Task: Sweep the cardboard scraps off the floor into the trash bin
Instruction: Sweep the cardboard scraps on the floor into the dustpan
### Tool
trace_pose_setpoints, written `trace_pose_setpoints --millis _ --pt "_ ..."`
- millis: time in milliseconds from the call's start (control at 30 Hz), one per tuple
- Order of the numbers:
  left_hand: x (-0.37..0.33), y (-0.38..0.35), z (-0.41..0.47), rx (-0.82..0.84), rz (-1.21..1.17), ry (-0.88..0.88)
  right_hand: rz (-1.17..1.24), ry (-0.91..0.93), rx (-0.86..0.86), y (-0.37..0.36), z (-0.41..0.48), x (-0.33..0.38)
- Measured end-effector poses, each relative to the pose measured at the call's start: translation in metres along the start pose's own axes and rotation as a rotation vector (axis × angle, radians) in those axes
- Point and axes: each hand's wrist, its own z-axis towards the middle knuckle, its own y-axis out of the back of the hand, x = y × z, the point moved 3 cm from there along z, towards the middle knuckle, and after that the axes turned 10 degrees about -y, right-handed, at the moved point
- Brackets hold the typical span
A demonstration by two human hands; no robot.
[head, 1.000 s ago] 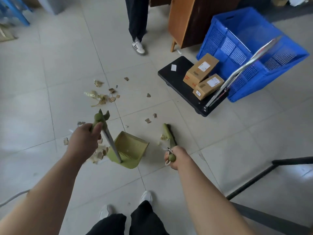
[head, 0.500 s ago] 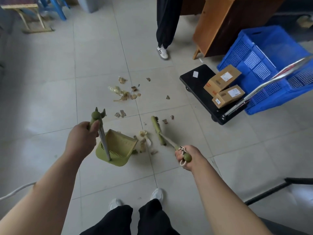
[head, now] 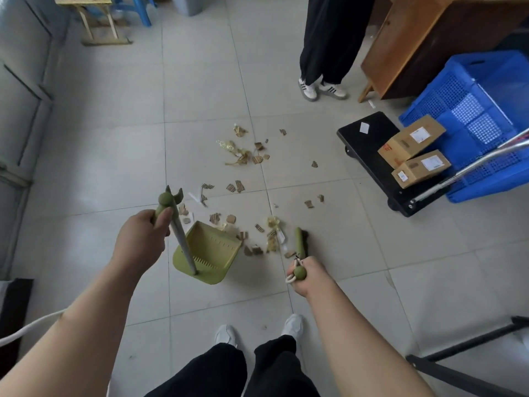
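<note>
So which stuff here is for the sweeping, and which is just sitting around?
For the sweeping:
- cardboard scraps
- dustpan, held by the left hand
- broom, held by the right hand

Just sitting around:
- blue crate
- two cardboard boxes on the black trolley
- wooden cabinet

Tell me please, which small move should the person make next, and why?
Probably the right hand should draw the broom left toward the dustpan, which the left hand holds by its handle: a cluster of cardboard scraps lies between the two, and the pan looks empty.
</note>
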Motion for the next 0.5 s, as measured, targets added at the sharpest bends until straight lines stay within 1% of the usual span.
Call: trace_pose_setpoints --millis 133,233,367,433,500 --pt "0.017 0.012 0.0 -0.028 -0.018 0.044 0.018 0.011 0.086 -0.06 -0.005 -0.01" --pt "0.02 0.015 0.001 -0.038 -0.02 0.039 0.0 0.007 0.111 -0.083 -0.006 -0.002" --pt "0.013 0.015 0.007 -0.041 -0.037 0.028 0.025 -0.052 0.176 -0.073 -0.005 0.022" --pt "0.004 0.013 0.013 -0.028 -0.046 0.019 0.007 -0.069 0.183 -0.062 -0.008 0.034" --pt "-0.008 0.009 0.019 -0.021 -0.047 0.005 -0.039 -0.044 0.161 -0.054 -0.01 0.046"
